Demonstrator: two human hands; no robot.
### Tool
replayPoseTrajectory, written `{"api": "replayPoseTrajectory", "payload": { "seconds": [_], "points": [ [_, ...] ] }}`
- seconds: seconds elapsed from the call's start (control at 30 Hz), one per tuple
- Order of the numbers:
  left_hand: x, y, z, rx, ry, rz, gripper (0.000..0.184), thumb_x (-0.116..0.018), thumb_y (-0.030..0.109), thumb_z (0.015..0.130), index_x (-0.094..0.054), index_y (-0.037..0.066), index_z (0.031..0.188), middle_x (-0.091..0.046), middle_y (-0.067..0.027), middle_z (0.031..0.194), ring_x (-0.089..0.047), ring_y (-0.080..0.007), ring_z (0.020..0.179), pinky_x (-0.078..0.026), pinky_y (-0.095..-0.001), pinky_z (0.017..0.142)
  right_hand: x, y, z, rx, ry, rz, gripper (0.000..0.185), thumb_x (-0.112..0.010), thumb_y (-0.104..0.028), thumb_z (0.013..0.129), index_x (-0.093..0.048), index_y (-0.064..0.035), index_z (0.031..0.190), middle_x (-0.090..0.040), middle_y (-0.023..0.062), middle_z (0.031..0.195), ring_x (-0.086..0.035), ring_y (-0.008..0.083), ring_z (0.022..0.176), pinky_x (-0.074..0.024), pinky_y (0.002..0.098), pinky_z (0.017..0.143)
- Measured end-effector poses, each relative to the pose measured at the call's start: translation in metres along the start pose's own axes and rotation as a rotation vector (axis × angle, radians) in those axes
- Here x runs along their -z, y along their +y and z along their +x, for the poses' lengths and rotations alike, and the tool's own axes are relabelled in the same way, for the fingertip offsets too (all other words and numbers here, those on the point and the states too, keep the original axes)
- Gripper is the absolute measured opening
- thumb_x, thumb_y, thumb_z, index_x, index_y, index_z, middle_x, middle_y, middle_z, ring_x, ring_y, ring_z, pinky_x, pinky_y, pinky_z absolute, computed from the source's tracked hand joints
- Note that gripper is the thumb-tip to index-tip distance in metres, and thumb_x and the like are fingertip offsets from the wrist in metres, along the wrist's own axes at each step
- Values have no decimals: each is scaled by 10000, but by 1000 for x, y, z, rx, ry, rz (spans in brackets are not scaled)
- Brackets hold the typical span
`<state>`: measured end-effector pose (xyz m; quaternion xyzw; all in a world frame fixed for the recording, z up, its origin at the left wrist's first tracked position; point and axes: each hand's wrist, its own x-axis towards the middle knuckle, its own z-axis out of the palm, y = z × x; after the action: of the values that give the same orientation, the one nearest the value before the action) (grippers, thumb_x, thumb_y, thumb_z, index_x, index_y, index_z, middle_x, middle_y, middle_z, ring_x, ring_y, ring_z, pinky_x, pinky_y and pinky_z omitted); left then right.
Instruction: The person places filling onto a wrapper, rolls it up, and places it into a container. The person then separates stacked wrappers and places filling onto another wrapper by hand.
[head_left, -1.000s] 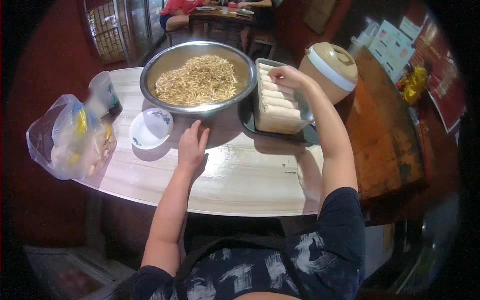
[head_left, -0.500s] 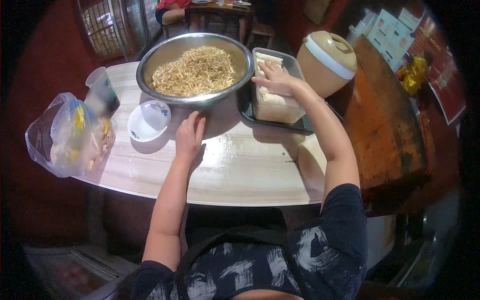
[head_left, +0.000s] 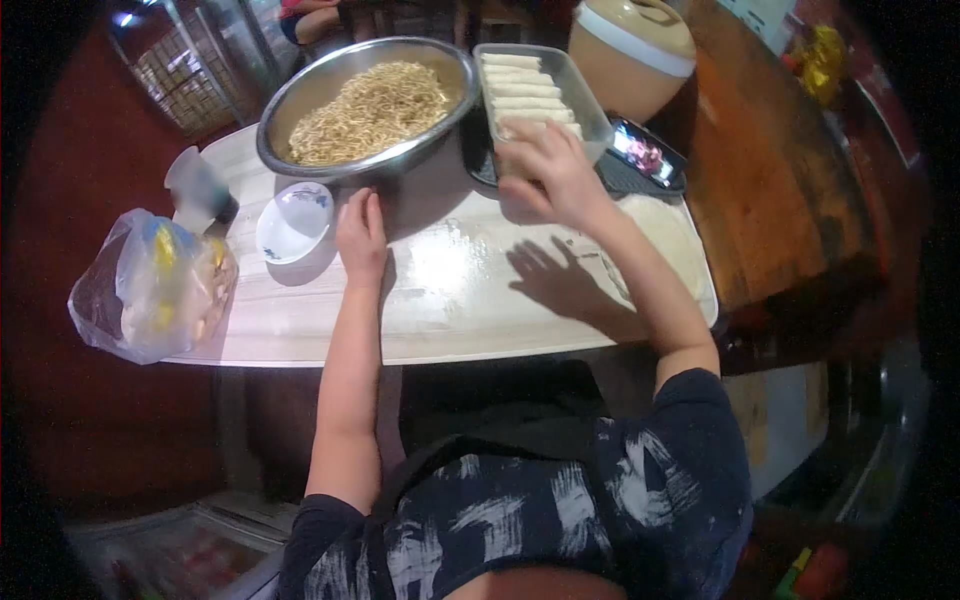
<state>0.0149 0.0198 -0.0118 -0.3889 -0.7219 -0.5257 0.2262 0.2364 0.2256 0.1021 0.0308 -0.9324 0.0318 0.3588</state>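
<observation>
My left hand (head_left: 361,237) rests on the pale table (head_left: 450,310), its fingers apart and nothing in them, just below the large metal bowl (head_left: 268,140) of bean sprouts (head_left: 370,112). Raised above the table, my right hand (head_left: 550,170) has its fingers spread and holds nothing; it partly covers the front of a clear plastic container (head_left: 592,125). Several white rolls (head_left: 525,90) lie in a row in that container. A small white bowl (head_left: 293,225) with a blue pattern sits left of my left hand.
A plastic bag (head_left: 150,290) with yellow and pale contents and a cup (head_left: 198,190) are at the left. Behind the container is a beige jug (head_left: 640,55). A lit phone (head_left: 648,152) and a round pale sheet (head_left: 665,245) lie at the right. A seated person (head_left: 312,18) is beyond.
My right hand has come up off the rolls, back toward me over the container's near edge. The view has shifted, showing the phone and the pale sheet. My left hand stays on the table.
</observation>
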Motion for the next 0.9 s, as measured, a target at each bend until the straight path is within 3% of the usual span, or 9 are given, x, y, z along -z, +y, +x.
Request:
{"api": "replayPoseTrajectory", "payload": {
  "seconds": [0.13,0.2,0.27,0.33,0.37,0.47,0.7,0.83,0.9],
  "points": [
    [1,14,-4,29,-68,-85,171,-546,142,956,-645,40,1050,-649,-105,845,-619,-250,792,-482,-345,717,35,-18,-87,-172,-42,-57,284,-669,-263,853,-655,-67,1059,-586,127,1227,-519,297,1187,-338,500,1027],
    [2,32,-9,10,-131,-69,151,-581,87,910,-646,39,1037,-660,-101,881,-622,-261,822,-482,-369,738,50,-9,-134,-525,81,-167,154,-679,-169,829,-679,-51,929,-635,109,1041,-583,287,1024,-419,441,897],
    [0,49,-12,-355,-346,55,206,-646,51,821,-644,33,1026,-666,-118,941,-622,-303,887,-486,-396,783,68,-1,-174,-696,124,-131,124,-673,-150,827,-681,-46,894,-626,105,950,-592,284,943,-437,416,844],
    [1,103,-23,-407,-560,-84,360,-714,71,739,-617,31,1084,-652,-201,1057,-592,-387,1061,-478,-424,908,83,1,-200,-855,182,-88,98,-667,-132,825,-683,-41,860,-617,101,860,-602,282,863,-455,390,791],
    [-6,129,-36,-269,-691,-193,373,-708,98,768,-605,18,1117,-619,-238,1149,-554,-404,1150,-454,-445,974,89,-2,-209,-854,133,-143,93,-665,-120,825,-681,-37,864,-608,105,840,-603,281,830,-462,380,765],
    [-30,144,-56,-506,-1190,-213,605,-607,233,912,-365,11,1420,-308,-254,1485,-275,-387,1398,-243,-451,1156,94,-8,-225,-830,84,-152,85,-658,-107,831,-679,-32,867,-595,111,821,-598,291,787,-469,380,741],
    [-55,144,-72,-357,-1084,54,670,-390,413,986,-249,-43,1457,-235,-243,1527,-216,-359,1429,-154,-436,1180,98,-28,-203,-775,82,-153,136,-660,-92,834,-679,-33,955,-609,117,958,-586,299,910,-468,376,795],
    [-52,113,-70,-238,-972,215,671,-471,387,954,-295,-43,1438,-283,-251,1504,-259,-366,1408,-193,-424,1168,107,-35,-194,-721,95,-87,188,-678,-66,822,-669,-29,1006,-592,139,1061,-593,297,974,-471,366,852],
    [-37,79,-61,-79,-713,250,616,-517,348,930,-384,-51,1379,-376,-273,1434,-347,-387,1347,-262,-434,1134,111,-38,-195,-720,119,-89,199,-679,-68,822,-667,-32,1017,-585,142,1086,-593,300,979,-475,367,856]
  ]
}}
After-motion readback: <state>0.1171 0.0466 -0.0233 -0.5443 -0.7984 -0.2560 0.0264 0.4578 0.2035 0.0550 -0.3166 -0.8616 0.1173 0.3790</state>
